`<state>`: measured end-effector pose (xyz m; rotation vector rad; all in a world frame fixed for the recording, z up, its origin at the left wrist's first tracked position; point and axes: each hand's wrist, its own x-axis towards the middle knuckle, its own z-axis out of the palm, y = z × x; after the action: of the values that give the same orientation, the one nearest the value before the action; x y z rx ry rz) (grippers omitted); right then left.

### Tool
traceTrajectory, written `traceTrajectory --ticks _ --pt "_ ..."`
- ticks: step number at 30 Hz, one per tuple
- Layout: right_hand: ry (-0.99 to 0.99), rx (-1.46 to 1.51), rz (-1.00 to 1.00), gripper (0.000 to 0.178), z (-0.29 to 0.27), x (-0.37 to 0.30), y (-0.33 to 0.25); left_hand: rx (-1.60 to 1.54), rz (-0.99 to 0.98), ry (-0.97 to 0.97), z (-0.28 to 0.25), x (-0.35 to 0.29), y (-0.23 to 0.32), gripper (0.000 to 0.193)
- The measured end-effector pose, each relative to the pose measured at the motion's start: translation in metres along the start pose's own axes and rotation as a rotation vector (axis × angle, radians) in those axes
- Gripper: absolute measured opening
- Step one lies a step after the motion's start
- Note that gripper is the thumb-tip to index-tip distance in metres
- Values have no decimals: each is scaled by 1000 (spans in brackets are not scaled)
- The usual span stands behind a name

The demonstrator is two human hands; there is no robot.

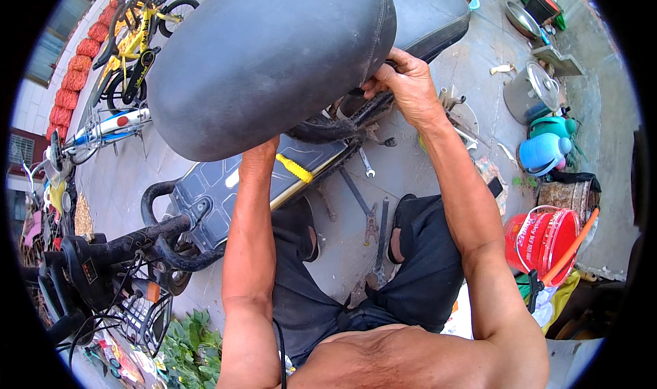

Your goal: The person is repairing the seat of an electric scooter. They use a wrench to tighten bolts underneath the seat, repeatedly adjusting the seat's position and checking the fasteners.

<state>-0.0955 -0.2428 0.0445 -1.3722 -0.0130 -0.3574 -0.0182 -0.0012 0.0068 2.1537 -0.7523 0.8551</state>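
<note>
A large black padded seat (pixel 274 60) of an electric bike is tilted up in front of me. My right hand (pixel 408 91) is at its lower right edge, fingers curled and pinched together; what they pinch is too small to make out. My left hand (pixel 265 148) reaches beneath the seat, so only its wrist end shows and the fingers are hidden. Below the seat, a yellow-handled tool (pixel 294 168) lies on the bike's footboard (pixel 256 178). On the ground between my feet and the frame are a wrench (pixel 367 164), locking pliers (pixel 371 226) and a long metal tool (pixel 382 242).
The bike's handlebar (pixel 130 244) lies to the left and a rear seat (pixel 430 12) beyond. On the right stand a red bucket (pixel 544 242), a blue jug (pixel 539 153) and a lidded metal pot (pixel 530 93). A yellow bicycle (pixel 137 46) is at far left.
</note>
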Motion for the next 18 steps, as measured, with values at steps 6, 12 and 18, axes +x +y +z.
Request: traceTrajectory --ticks 6,12,18 --pt "0 -4 42 16 0 2 -2 30 45 -21 2 5 -1 31" --pt "1 -61 96 15 15 2 -6 55 77 -54 5 6 -4 32" --pt "32 40 86 15 10 4 -6 58 78 -78 0 6 -6 33"
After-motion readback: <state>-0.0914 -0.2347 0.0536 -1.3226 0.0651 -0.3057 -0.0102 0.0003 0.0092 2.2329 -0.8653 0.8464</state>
